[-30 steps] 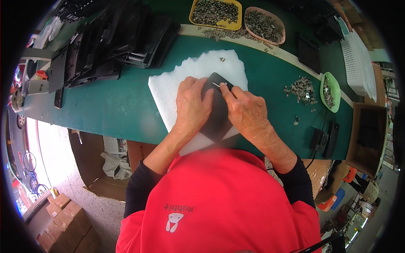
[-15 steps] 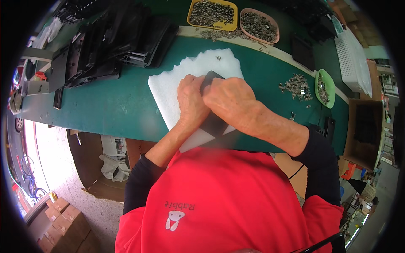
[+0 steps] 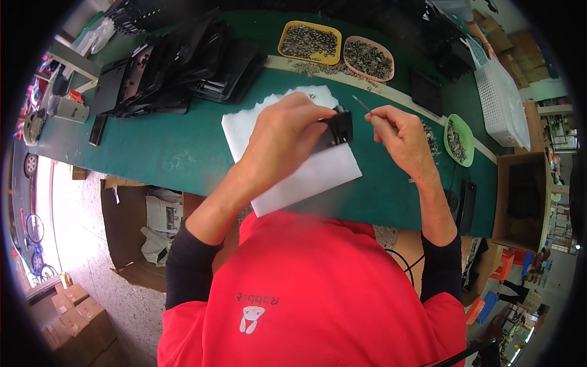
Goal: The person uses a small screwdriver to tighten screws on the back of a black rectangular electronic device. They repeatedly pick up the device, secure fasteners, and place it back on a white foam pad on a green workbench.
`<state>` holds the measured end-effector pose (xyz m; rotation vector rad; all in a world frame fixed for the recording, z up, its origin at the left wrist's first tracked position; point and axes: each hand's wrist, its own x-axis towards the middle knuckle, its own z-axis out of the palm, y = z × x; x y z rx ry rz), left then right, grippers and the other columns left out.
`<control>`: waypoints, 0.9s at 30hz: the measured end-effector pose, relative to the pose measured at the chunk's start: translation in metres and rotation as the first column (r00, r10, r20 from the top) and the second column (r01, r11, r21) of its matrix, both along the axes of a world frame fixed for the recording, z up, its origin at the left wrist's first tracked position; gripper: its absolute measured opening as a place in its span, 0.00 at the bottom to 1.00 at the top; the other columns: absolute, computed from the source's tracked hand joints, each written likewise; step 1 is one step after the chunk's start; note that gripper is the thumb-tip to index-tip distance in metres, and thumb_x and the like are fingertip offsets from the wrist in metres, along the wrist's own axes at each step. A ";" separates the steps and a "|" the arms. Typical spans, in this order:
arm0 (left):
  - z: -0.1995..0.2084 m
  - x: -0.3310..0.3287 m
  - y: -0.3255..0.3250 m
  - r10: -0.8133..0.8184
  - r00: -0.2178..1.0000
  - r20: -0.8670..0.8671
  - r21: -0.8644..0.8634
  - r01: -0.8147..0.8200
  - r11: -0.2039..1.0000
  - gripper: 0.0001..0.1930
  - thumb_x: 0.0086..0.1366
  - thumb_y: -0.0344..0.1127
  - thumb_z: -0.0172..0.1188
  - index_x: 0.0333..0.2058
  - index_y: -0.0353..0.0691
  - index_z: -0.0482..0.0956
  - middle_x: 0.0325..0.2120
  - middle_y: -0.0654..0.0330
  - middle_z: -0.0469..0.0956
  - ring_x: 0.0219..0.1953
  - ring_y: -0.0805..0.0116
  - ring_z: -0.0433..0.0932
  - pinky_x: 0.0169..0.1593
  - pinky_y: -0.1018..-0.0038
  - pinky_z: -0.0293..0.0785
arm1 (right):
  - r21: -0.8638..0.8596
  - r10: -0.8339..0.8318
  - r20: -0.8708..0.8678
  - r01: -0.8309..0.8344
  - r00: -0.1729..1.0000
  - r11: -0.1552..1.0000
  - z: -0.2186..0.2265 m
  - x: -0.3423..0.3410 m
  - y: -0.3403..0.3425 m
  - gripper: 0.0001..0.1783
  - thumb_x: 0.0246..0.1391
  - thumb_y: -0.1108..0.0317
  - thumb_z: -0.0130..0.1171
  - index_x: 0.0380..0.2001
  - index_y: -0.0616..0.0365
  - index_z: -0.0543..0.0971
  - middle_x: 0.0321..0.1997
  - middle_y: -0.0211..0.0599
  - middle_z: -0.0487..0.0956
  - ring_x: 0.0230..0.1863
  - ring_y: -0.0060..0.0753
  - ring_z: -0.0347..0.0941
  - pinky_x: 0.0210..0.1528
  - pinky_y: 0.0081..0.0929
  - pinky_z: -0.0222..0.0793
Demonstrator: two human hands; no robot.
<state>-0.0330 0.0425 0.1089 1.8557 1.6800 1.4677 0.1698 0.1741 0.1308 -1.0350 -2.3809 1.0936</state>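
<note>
My left hand [image 3: 284, 139] grips a small black plastic part [image 3: 336, 129] and holds it above a white foam sheet [image 3: 306, 177] that lies on the green table [image 3: 153, 153]. To the right of the part, my right hand [image 3: 400, 137] pinches a thin metal tool [image 3: 362, 104] whose tip points up and left, toward the part. The tool's tip stands a little apart from the part. My left fingers cover much of the part.
Stacks of black plastic pieces [image 3: 183, 67] crowd the table's far left. A yellow tray [image 3: 309, 41] and a pink tray [image 3: 369, 58] of small metal pieces sit at the back. A green bowl [image 3: 458, 139] of screws and a white basket [image 3: 498, 98] stand at right.
My right hand has drawn away from the part to the right, the thin tool now in view. My left hand has lifted and turned the black part off the sheet.
</note>
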 end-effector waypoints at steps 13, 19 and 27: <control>-0.102 0.024 -0.042 0.179 0.890 -0.419 0.010 -0.193 0.981 0.16 0.50 0.28 0.64 0.41 0.36 0.78 0.40 0.56 0.76 0.40 0.58 0.78 0.43 0.66 0.75 | 0.309 0.157 0.159 -0.201 0.975 0.930 -0.085 -0.016 -0.046 0.05 0.56 0.70 0.53 0.30 0.59 0.75 0.26 0.47 0.78 0.28 0.54 0.77 0.30 0.44 0.72; -0.098 0.031 -0.029 0.260 0.866 -0.427 -0.031 -0.302 0.953 0.20 0.49 0.30 0.69 0.43 0.36 0.78 0.41 0.57 0.75 0.38 0.59 0.77 0.42 0.68 0.76 | 0.362 0.182 0.316 -0.296 0.931 0.884 -0.080 -0.030 -0.048 0.08 0.57 0.70 0.56 0.26 0.61 0.74 0.22 0.45 0.78 0.24 0.52 0.77 0.27 0.43 0.71; -0.106 0.031 -0.029 0.278 0.830 -0.484 0.080 -0.274 0.958 0.17 0.49 0.29 0.65 0.40 0.36 0.79 0.38 0.60 0.76 0.37 0.60 0.76 0.40 0.69 0.76 | 0.390 0.227 0.287 -0.330 0.930 0.860 -0.097 -0.022 -0.051 0.05 0.55 0.73 0.56 0.26 0.60 0.74 0.20 0.42 0.76 0.21 0.48 0.76 0.23 0.37 0.70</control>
